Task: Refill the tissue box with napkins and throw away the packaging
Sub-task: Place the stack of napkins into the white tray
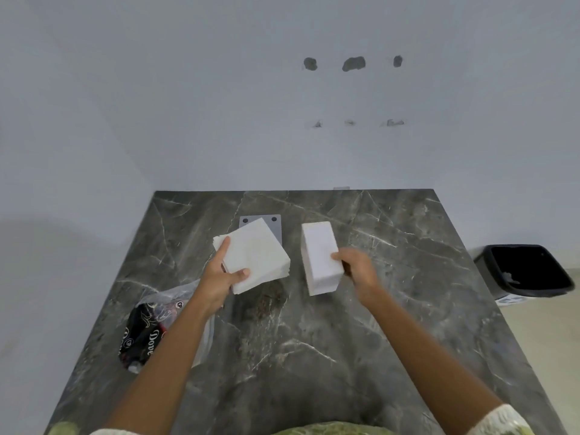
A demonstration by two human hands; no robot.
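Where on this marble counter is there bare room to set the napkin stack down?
Free: the wide near stretch of the counter between both forearms, and the right side beyond the right hand. Crowded: the far middle, where the left hand holds the napkin stack over the grey plate, beside the white tissue box; the empty packaging takes the left edge.

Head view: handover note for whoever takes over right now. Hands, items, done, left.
Left hand: holds the loose napkin stack just above the table.
Right hand: grips the side of the white tissue box, which stands on the table right of the stack.
A grey plate with two dark dots lies behind the stack; it may be the box's base, cannot confirm.
Packaging: empty printed plastic wrapper, near-left on the table.
Black bin: on the floor, right of the table.
Done: napkins unwrapped.
Left: load napkins into the box, close it, bin the wrapper.
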